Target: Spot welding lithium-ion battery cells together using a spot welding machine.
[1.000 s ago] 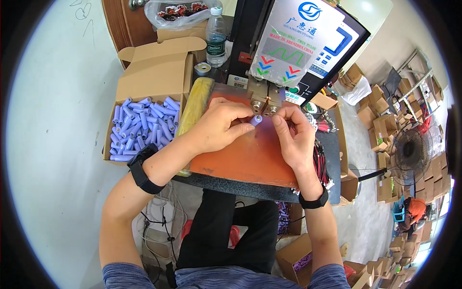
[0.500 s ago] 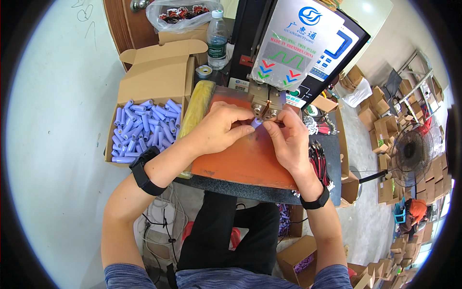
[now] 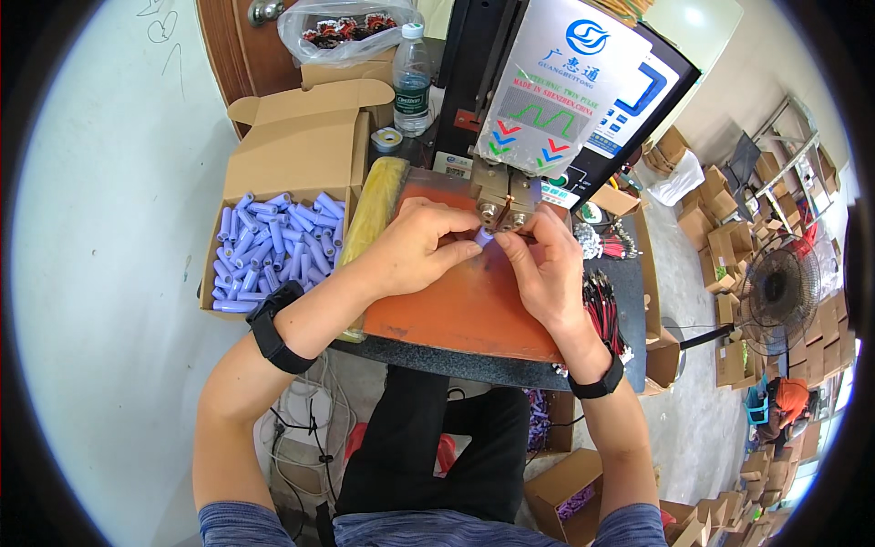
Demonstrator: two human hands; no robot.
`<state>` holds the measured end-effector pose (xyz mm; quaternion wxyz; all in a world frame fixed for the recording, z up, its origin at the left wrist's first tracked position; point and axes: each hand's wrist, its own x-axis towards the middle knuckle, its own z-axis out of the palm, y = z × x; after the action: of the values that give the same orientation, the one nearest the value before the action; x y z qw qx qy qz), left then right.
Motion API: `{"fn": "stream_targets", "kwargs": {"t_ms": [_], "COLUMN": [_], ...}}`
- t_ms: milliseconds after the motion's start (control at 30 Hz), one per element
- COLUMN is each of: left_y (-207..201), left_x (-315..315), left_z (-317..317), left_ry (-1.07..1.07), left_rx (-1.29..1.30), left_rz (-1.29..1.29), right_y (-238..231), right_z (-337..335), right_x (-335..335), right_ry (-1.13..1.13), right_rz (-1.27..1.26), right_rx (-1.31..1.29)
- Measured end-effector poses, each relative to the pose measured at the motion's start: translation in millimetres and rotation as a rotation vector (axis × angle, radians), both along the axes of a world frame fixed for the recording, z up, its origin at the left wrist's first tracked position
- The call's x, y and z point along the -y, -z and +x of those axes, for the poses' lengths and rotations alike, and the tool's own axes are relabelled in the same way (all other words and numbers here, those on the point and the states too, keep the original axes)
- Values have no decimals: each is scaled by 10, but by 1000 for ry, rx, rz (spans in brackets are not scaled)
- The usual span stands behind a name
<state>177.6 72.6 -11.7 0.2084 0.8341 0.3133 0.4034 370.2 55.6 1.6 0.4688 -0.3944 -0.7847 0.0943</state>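
A small purple cylindrical battery cell is held under the electrodes of a spot welder, over an orange mat. The thumb and fingers of my left hand are closed around the cell from the left. From the right, my right hand pinches close beside the cell, just below the electrode tips. What lies between its fingertips is too small and covered to make out. Whether the electrodes touch the cell cannot be seen.
An open cardboard box of loose purple cells stands left, beside a yellow wrapped roll. Behind are a water bottle and a spool. Red and black wire leads lie right; a fan stands farther off.
Both hands stay almost in the same place under the welder head, with the cell still between them. Only a very slight shift of the view shows.
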Motion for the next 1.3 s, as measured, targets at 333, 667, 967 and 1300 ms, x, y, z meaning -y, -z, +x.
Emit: {"fn": "stream_targets", "kwargs": {"t_ms": [333,667,967,1300], "left_y": [47,-60,-5,-56], "left_x": [10,49,22,62], "left_z": [8,59,33,22], "left_ry": [-12,-64,-75,-87], "left_rx": [19,359,222,-186], "left_rz": [36,-342,-219,112], "right_y": [-3,16,113,22], "right_z": [20,64,136,77], "right_x": [17,42,-18,64], "right_ry": [0,116,128,60], "right_rz": [-34,4,-26,-173], "right_rx": [-5,66,294,-118]}}
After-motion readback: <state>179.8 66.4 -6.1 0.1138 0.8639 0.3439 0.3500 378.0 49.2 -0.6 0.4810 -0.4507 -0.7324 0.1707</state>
